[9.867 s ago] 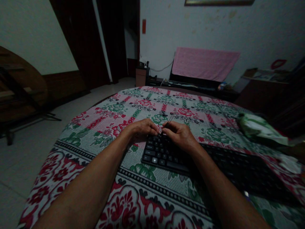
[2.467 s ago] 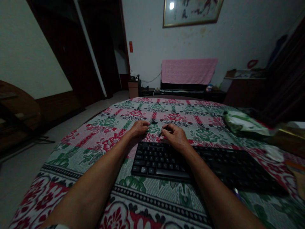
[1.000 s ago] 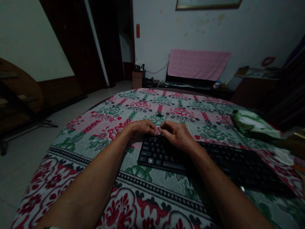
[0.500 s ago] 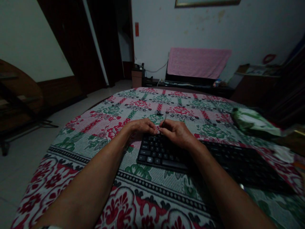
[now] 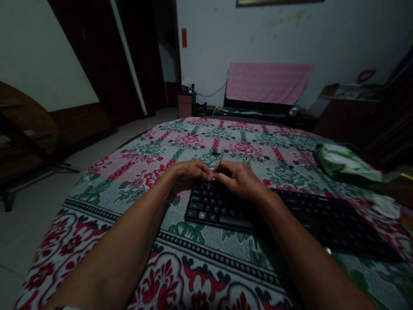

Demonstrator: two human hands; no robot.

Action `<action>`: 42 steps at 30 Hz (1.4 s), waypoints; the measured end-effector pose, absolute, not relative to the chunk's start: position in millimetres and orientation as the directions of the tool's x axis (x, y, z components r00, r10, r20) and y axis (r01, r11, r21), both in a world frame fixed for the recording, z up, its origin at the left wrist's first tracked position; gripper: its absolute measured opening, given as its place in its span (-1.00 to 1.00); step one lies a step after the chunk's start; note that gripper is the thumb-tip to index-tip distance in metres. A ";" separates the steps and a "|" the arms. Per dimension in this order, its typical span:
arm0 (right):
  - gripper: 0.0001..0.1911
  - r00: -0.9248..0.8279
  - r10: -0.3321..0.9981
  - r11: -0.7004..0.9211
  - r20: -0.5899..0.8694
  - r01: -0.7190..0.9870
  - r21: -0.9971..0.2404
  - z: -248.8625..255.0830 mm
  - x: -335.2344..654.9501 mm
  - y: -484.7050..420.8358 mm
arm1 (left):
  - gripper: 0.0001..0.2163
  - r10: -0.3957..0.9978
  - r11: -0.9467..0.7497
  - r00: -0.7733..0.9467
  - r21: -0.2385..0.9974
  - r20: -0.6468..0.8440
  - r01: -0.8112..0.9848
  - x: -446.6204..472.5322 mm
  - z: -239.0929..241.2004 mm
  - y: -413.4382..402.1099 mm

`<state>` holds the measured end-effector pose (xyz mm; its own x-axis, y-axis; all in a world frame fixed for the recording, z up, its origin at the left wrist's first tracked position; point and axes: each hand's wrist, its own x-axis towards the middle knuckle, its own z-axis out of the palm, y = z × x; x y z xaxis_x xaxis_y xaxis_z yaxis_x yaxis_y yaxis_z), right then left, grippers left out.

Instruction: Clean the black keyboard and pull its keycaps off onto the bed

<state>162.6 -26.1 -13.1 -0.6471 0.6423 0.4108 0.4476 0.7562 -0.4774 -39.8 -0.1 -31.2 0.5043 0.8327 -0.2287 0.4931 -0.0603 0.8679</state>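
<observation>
A black keyboard [image 5: 226, 209] lies on a floral cloth covering the table [image 5: 135, 181]. My right hand [image 5: 240, 180] is closed in a pinch on a thin dark tool [image 5: 221, 157] that points up and away above the keyboard's far left corner. My left hand [image 5: 189, 170] rests with curled fingers at that same corner, its fingertips meeting those of the right hand. What the left fingertips press is hidden. A small dark piece [image 5: 214, 151] lies on the cloth just beyond the hands.
A green and white bag [image 5: 346, 161] lies on the cloth at the right. Beyond the table stand a low cabinet with a pink-covered screen [image 5: 267, 84], a dark doorway [image 5: 142, 56] and a wooden piece at far left [image 5: 22, 125].
Over the last second the hands have stayed at the keyboard's far left corner. About 2.5 s ago they were on the cloth beyond the keyboard.
</observation>
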 end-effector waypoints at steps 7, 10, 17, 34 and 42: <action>-0.83 -0.620 0.698 0.663 0.358 0.370 -0.651 -19.1 164.3 -15.6 | -0.86 0.826 -0.058 0.510 0.864 -0.240 0.501 -39.6 -31.2 -1.0; -0.84 -0.622 0.702 0.651 0.346 0.365 -0.666 -17.4 165.4 -16.2 | -0.86 0.827 -0.053 0.510 0.870 -0.237 0.490 -39.6 -32.5 -0.8; -0.81 -0.625 0.745 0.472 0.231 0.251 -0.845 -17.5 173.4 -14.6 | -0.89 0.815 -0.018 0.517 0.879 -0.263 0.476 -38.1 -31.3 -3.0; -0.84 -0.628 0.717 0.616 0.303 0.369 -0.696 -14.7 168.3 -23.0 | -0.88 0.821 -0.058 0.525 0.882 -0.225 0.468 -39.8 -33.0 -0.4; -0.88 -0.634 0.698 0.672 0.332 0.420 -0.610 -9.5 166.6 -27.5 | -0.87 0.826 -0.055 0.521 0.887 -0.217 0.458 -40.0 -34.7 -0.7</action>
